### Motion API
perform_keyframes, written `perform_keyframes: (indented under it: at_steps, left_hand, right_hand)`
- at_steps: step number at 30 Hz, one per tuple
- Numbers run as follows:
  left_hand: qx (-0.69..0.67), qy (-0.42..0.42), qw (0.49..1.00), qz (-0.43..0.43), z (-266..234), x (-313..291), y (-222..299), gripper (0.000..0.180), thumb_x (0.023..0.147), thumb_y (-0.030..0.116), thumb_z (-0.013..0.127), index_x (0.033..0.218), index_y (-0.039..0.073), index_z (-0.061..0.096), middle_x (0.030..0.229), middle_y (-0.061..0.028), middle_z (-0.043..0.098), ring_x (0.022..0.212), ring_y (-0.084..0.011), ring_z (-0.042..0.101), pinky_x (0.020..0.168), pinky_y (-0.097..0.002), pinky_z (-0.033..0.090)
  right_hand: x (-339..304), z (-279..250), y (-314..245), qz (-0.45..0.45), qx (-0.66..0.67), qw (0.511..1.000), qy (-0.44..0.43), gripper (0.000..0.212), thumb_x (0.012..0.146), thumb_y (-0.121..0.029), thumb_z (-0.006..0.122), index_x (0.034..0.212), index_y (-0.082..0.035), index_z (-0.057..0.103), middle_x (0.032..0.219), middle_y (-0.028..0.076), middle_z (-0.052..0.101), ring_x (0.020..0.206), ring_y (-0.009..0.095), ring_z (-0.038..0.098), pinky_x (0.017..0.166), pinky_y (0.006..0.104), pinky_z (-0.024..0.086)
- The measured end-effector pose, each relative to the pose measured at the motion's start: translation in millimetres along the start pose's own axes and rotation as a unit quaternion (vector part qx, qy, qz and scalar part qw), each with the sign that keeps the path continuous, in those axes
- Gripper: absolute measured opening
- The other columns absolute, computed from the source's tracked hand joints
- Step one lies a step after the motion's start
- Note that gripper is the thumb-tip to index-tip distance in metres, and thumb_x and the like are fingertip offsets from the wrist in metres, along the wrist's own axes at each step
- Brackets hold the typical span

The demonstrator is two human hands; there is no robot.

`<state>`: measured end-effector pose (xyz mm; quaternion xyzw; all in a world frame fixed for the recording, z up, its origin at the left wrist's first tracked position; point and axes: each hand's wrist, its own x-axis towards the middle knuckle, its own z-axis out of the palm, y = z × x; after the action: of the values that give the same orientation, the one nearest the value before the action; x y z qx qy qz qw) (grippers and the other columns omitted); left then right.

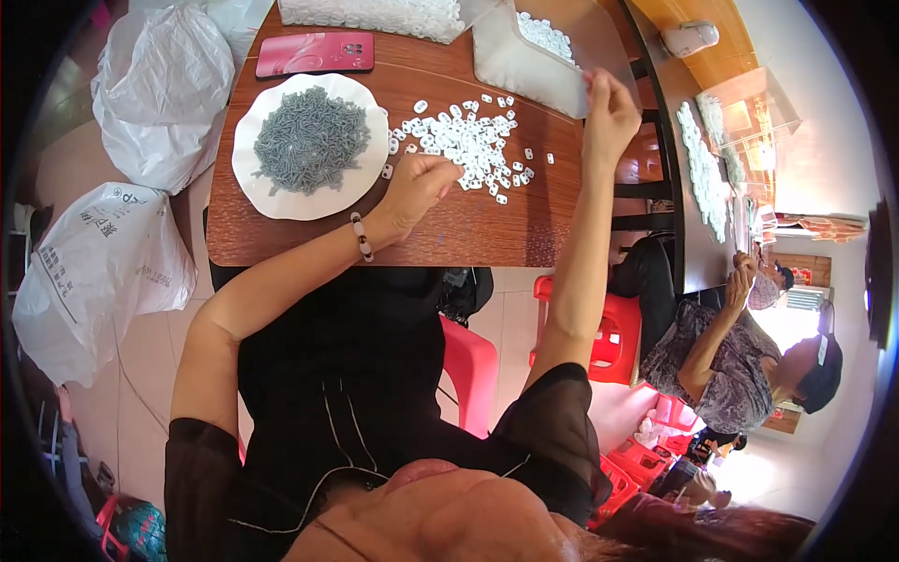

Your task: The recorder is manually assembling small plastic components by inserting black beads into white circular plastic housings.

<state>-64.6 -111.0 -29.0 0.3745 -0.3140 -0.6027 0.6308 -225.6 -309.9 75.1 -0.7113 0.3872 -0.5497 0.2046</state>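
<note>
Closed into a pinch, my left hand rests at the near left edge of a pile of small white two-holed plastic pieces. Whatever its fingertips hold is too small to make out. A white scalloped plate beside it bears a heap of short grey pins. My right hand is raised at the near right corner of a translucent plastic box, its fingers bent together. I cannot make out anything between them. More white pieces lie in that box.
A pink phone lies beyond the plate, near another box of white pieces. White plastic bags stand left of the wooden table. At right, a co-worker sits at a dark table near red stools.
</note>
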Motion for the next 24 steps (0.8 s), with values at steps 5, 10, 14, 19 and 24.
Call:
perform_keyframes:
  at_steps: [5, 10, 14, 19, 24]
  left_hand:
    - [0.094, -0.039, 0.994, 0.05, 7.9, -1.8, -1.9, 0.035, 0.087, 0.016, 0.06, 0.055, 0.004, 0.05, 0.053, 0.0043, 0.047, 0.052, -0.0022, 0.038, 0.047, -0.0232, 0.029]
    - [0.113, -0.001, 0.992, 0.053, 8.4, -4.2, 5.2, 0.025, 0.086, 0.017, 0.061, 0.067, 0.001, 0.063, 0.057, 0.0046, 0.051, 0.054, -0.0029, 0.043, 0.049, -0.022, 0.033]
    - [0.056, 0.041, 0.997, 0.044, 3.4, -1.1, 5.4, 0.018, 0.087, 0.016, 0.061, 0.08, 0.0, 0.064, 0.067, 0.004, 0.056, 0.062, -0.0014, 0.045, 0.057, -0.0189, 0.036]
    - [0.054, 0.058, 0.994, 0.075, 8.5, -2.1, 13.1, 0.018, 0.09, 0.02, 0.057, 0.091, 0.003, 0.063, 0.071, 0.0031, 0.053, 0.061, -0.0025, 0.041, 0.056, -0.0169, 0.033]
    - [0.041, 0.064, 0.994, 0.076, 5.5, -0.7, 10.9, 0.016, 0.088, 0.016, 0.06, 0.089, 0.0, 0.063, 0.074, 0.0035, 0.06, 0.065, -0.0011, 0.047, 0.059, -0.0184, 0.037]
  right_hand:
    - [-94.5, -7.2, -16.3, -0.031, -0.09, 0.987, -0.126, 0.012, 0.087, -0.013, 0.064, 0.09, -0.002, 0.068, 0.082, 0.01, 0.068, 0.074, 0.016, 0.062, 0.063, 0.0286, 0.047]
    - [-151.8, -0.3, -26.9, -0.018, -0.136, 0.968, -0.212, 0.009, 0.082, -0.006, 0.066, 0.09, -0.003, 0.067, 0.079, 0.012, 0.064, 0.073, 0.028, 0.057, 0.067, 0.036, 0.046]
    - [-164.6, 2.2, -25.0, -0.066, -0.157, 0.958, -0.231, 0.015, 0.079, -0.004, 0.066, 0.094, -0.004, 0.066, 0.082, 0.011, 0.062, 0.081, 0.03, 0.054, 0.073, 0.038, 0.045]
    - [-166.5, -0.4, -27.5, -0.079, -0.197, 0.95, -0.228, 0.02, 0.078, -0.004, 0.066, 0.098, -0.005, 0.064, 0.085, 0.011, 0.06, 0.085, 0.031, 0.053, 0.075, 0.0385, 0.045]
    - [-170.9, 1.0, -33.2, -0.064, -0.228, 0.942, -0.237, 0.016, 0.077, -0.012, 0.072, 0.092, -0.008, 0.068, 0.082, 0.008, 0.061, 0.082, 0.027, 0.054, 0.075, 0.0362, 0.045]
